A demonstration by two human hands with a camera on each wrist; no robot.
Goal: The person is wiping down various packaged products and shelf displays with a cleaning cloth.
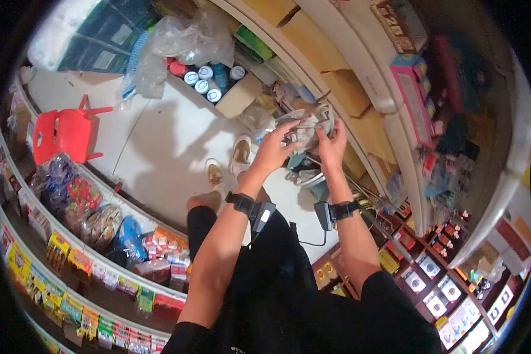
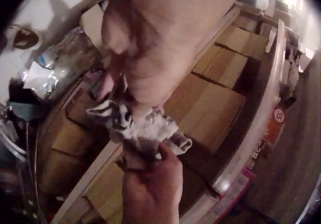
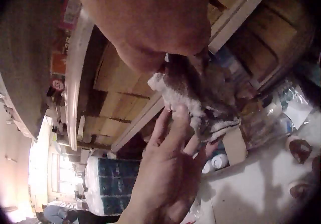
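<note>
A crumpled grey-and-white cloth (image 1: 305,128) hangs between both hands in front of the low shelf. My left hand (image 1: 272,148) grips its left side with bent fingers. On the other side my right hand (image 1: 333,145) pinches the cloth, its thumb on top. In the left wrist view the cloth (image 2: 150,129) shows dark stripes at one end, and the right thumb presses its lower edge. The right wrist view shows the left fingers (image 3: 176,126) bent against the fluffy pale face of the cloth (image 3: 188,96). Part of the right hand's grip is hidden there behind the hand itself.
Cardboard boxes (image 2: 205,108) fill the shelf behind the cloth. An open carton (image 1: 242,99) of white-capped containers stands on the floor, near a red plastic stool (image 1: 65,131). A long-handled dustpan (image 2: 27,111) is close by. Stocked shelves (image 1: 88,277) curve along the left.
</note>
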